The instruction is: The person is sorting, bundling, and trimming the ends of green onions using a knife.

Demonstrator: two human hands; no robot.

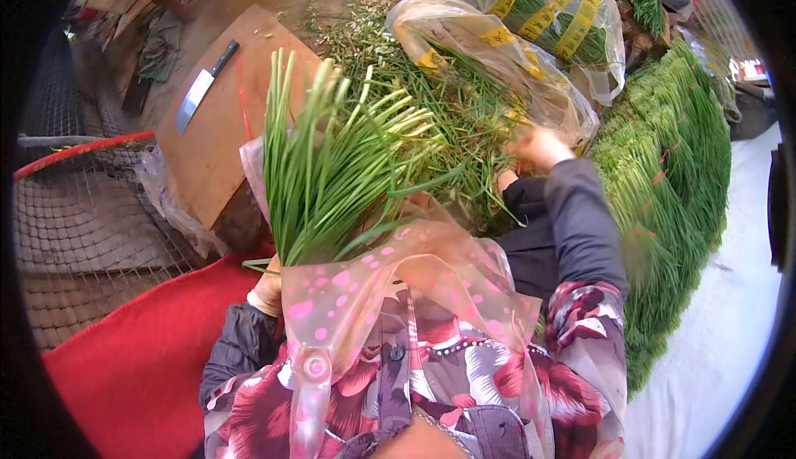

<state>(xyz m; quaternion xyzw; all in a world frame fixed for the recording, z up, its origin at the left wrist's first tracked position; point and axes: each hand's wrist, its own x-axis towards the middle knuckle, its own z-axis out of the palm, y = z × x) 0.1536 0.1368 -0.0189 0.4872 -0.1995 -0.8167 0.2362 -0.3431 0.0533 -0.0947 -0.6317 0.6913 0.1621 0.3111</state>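
My left hand (267, 287) is at the lower end of a thick bunch of Chinese chives (332, 160). The bunch fans out over my lap with its pale cut stem ends pointing away from me. Its leaves pass behind my clear apron with pink dots (373, 268), which hides most of my left fingers. My right hand (541, 149) is out over a heap of loose chive leaves and trimmings (456, 119), beside a crumpled plastic bag (489, 44). Motion smears its fingers, and I cannot make out whether anything is in them.
A knife (206, 86) lies on a brown board (220, 144) at the left. Behind the heap rests a wrapped bale with yellow tape (547, 3). Stacked chive bundles (663, 177) line the right side beside a white sheet (705, 293). Red cloth (157, 359) is at lower left.
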